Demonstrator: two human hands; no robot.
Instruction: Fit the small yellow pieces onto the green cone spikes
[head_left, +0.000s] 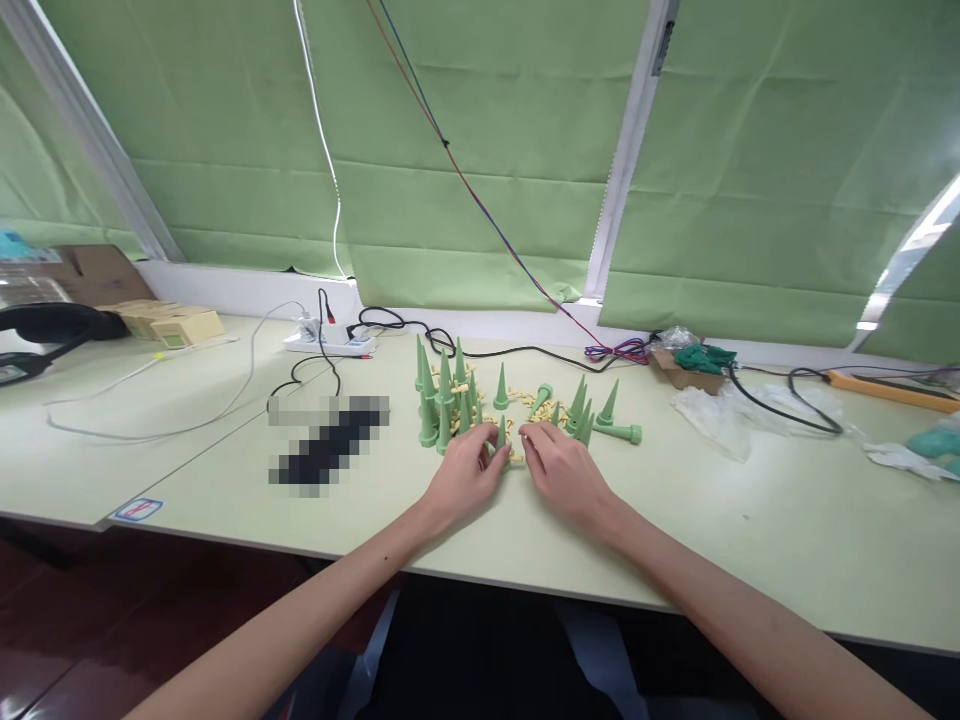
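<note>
My left hand point(470, 468) is curled round a green plastic spike point(502, 432), which stands point up at the table's front middle. A small yellow piece point(516, 459) sticks out by the spike's base. Just to the right, my right hand point(564, 468) has its thumb and fingertips pinched together; what they hold is too small to make out. Several upright green spikes point(444, 385) cluster beyond my left hand, some with yellow pieces on them. More spikes point(610, 402) are beside my right hand, one lying on its side. Loose yellow pieces point(517, 402) are scattered between the groups.
A white power strip point(330, 343) and black cables lie toward the back left, with small boxes point(187, 327) and headphones point(60, 325) farther left. Back right are an open cardboard box point(686, 373), clear plastic bags point(716, 420) and an orange bar point(892, 390).
</note>
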